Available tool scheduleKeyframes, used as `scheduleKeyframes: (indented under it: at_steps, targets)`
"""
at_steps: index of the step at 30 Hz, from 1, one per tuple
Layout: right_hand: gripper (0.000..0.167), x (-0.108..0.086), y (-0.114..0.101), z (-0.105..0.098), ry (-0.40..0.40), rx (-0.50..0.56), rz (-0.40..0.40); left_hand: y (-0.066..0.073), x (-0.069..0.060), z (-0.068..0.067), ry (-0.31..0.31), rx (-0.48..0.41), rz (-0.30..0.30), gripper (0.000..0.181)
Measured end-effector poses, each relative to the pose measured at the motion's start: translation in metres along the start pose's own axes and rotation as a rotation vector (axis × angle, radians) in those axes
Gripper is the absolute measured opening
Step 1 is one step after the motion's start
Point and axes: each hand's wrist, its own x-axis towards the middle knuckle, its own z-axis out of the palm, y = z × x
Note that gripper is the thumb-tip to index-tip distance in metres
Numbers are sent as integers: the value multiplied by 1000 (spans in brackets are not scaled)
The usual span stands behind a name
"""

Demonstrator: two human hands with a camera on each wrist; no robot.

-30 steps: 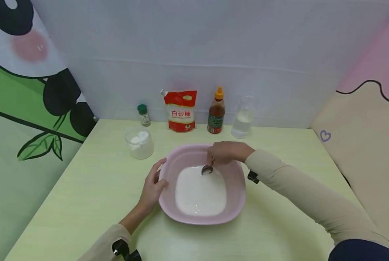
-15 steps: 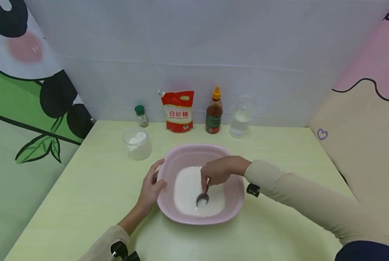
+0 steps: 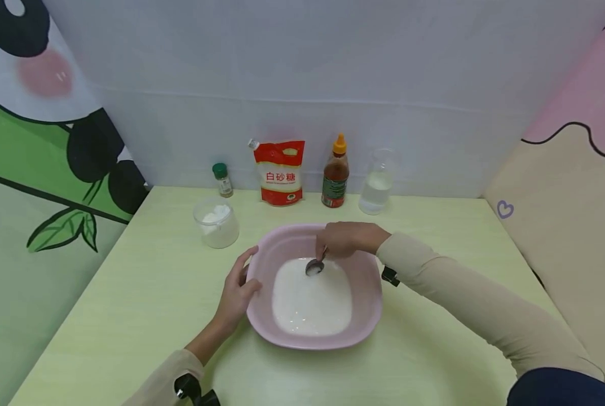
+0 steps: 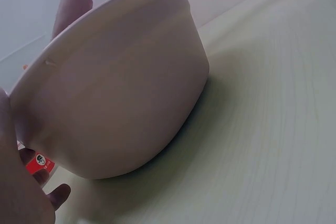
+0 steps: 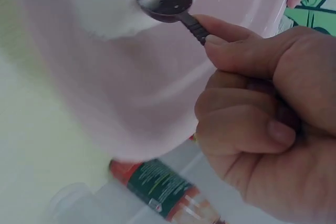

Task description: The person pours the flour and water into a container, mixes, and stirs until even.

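A pink plastic basin [image 3: 365,304] stands on the table with a shallow layer of white liquid [image 3: 307,307] in it. At its left side my left hand [image 3: 238,293] holds the rim, thumb at the edge and fingers along the outer wall. My right hand [image 3: 345,239] is over the basin's far right part and pinches the short ribbed handle of a small dark spoon [image 5: 167,1] between thumb and forefinger; the other fingers are curled. The spoon's round bowl is at the liquid's far edge, with some white in it.
Behind the basin stand a green-capped small jar [image 3: 222,180], a red sugar pouch [image 3: 282,175], an orange-capped sauce bottle [image 3: 335,172] and a glass vessel [image 3: 376,189] of clear liquid. A clear jar [image 3: 216,225] with white contents is at the left.
The right hand has swept the spoon towards the near side of the basin, then back to the far side, slightly left of where it started. The left hand has stayed at the rim.
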Motion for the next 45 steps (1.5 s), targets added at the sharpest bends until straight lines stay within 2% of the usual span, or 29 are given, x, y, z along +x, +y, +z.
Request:
scheduleKeyframes:
  at_steps: [2, 5, 9, 13, 16, 19, 22, 26, 30, 32, 35, 37, 40, 43, 45]
  targets:
    - [32, -9, 6, 1, -9, 24, 48, 1, 0, -1, -1, 3, -6, 75]
    - [37, -20, 9, 5, -54, 35, 62, 2, 0, -2, -1, 9, -10, 75]
    - [34, -25, -3, 14, -137, 4, -34, 1, 1, -2, 2, 14, -2, 76]
    - [28, -20, -22, 24, -189, 43, -96, 0, 1, -1, 2, 16, 7, 76]
    - [29, -9, -34, 28, -169, 71, -133, 0, 1, 0, 1, 19, 12, 75]
    - [29, 5, -41, 26, -96, 27, -184, -1, 0, 0, 2, 18, 19, 75]
    - [31, 15, -39, 19, -29, -30, -195, -2, 1, 0, -7, 13, 27, 75]
    - [34, 16, -20, 11, -3, -11, -111, -2, 2, 1, -11, 3, 15, 75]
    - [34, 1, 1, 7, 10, 9, -3, -2, 1, 0, -2, 1, 0, 76]
    - [34, -11, 7, 8, -3, 16, 55, -2, 1, -1, -4, 3, -1, 75]
    - [31, -25, 9, 9, -65, 23, 93, -1, 1, -1, -3, 8, -1, 75]
    - [30, -28, 7, 12, -118, 31, 80, -1, 1, -2, 1, 12, -2, 75]
    - [29, -25, -2, 18, -175, 32, -8, -1, 0, -2, 2, 13, -4, 75]
    - [30, -16, -16, 24, -194, 52, -88, -1, 0, -1, 1, 11, -1, 76]
    - [29, -9, -26, 25, -177, 65, -130, -2, 0, 0, 1, 11, 0, 76]
